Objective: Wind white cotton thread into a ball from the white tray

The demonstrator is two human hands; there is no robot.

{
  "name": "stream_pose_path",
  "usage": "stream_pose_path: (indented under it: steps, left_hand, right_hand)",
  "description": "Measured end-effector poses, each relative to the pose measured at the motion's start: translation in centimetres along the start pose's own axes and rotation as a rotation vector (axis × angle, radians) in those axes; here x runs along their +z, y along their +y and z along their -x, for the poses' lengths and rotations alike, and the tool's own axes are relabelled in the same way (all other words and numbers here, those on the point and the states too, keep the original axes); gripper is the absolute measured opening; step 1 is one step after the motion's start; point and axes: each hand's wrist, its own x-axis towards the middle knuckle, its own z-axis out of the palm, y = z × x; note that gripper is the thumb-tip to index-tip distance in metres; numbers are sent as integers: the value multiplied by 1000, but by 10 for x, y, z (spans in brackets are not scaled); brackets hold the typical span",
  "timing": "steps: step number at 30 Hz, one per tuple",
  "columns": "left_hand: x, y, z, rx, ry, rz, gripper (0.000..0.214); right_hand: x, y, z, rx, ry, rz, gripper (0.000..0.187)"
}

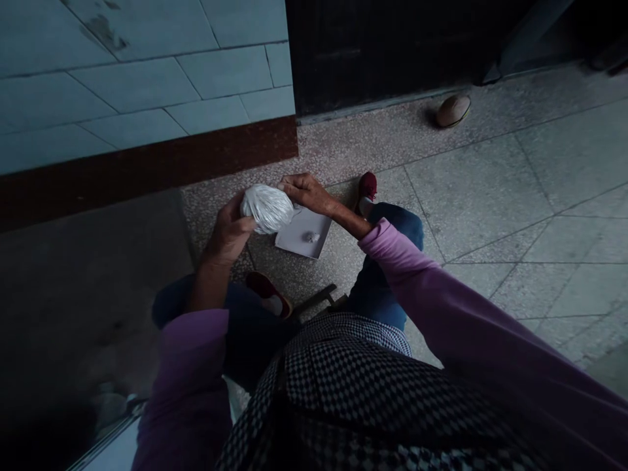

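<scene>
A white, shiny ball of twine (pixel 267 208) is held up in front of me, its strands wound round it. My left hand (pixel 229 229) grips it from the left side, fingers behind and thumb along the near edge. Close to the ball's upper right side is my right hand (pixel 307 191), with its thumb and fingers pinched together; whether a strand is between them is too small to tell. Below the hands a shallow white tray or box lid (pixel 299 243) lies on the floor, holding a small whitish object (pixel 313 237).
Speckled stone floor (pixel 485 196) spreads to the right. A tiled wall (pixel 147 78) with a dark red base stands ahead on the left, beside a dark doorway. A rounded brownish object (pixel 453 110) lies near the threshold. My red shoes (pixel 367 186) flank the tray.
</scene>
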Motion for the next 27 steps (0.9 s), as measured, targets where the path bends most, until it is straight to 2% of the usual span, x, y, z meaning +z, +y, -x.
stream_pose_path:
  steps: [3, 6, 8, 10, 12, 14, 18, 20, 22, 24, 25, 27]
  left_hand:
    - [6, 3, -7, 50, 171, 133, 71]
    - [6, 2, -18, 75, 278, 196, 69]
    - [-1, -1, -23, 103, 336, 141, 68]
    - [-10, -5, -26, 142, 358, -48, 74]
    - [-21, -8, -26, 162, 313, -309, 85]
    - [-28, -10, -24, 156, 252, -509, 91]
    - [-29, -8, -16, 130, 164, -638, 82]
    - [-27, -2, -11, 101, 53, -673, 79]
    - [-25, 5, -4, 45, -98, -691, 81]
    - [-21, 11, 5, -17, -228, -620, 85]
    - [-18, 14, 9, -37, -266, -537, 86]
    - [-11, 20, 16, -16, -262, -320, 85]
  right_hand:
    - [10, -2, 4, 47, -14, 66, 73]
    - [21, -4, 14, 31, -73, 172, 68]
    - [27, -5, 20, 17, -136, 232, 65]
    - [30, -7, 25, 3, -205, 268, 61]
    - [27, -12, 26, -27, -238, 267, 58]
    - [18, -19, 24, -62, -210, 249, 56]
    - [-4, -35, 17, -82, -125, 259, 56]
    - [-12, -39, 17, -82, -111, 269, 57]
    - [-15, -40, 18, -78, -93, 274, 59]
    - [-16, -41, 20, -78, -72, 270, 63]
    - [-16, -41, 22, -85, -59, 263, 65]
    - [-14, -43, 24, -105, -38, 233, 69]
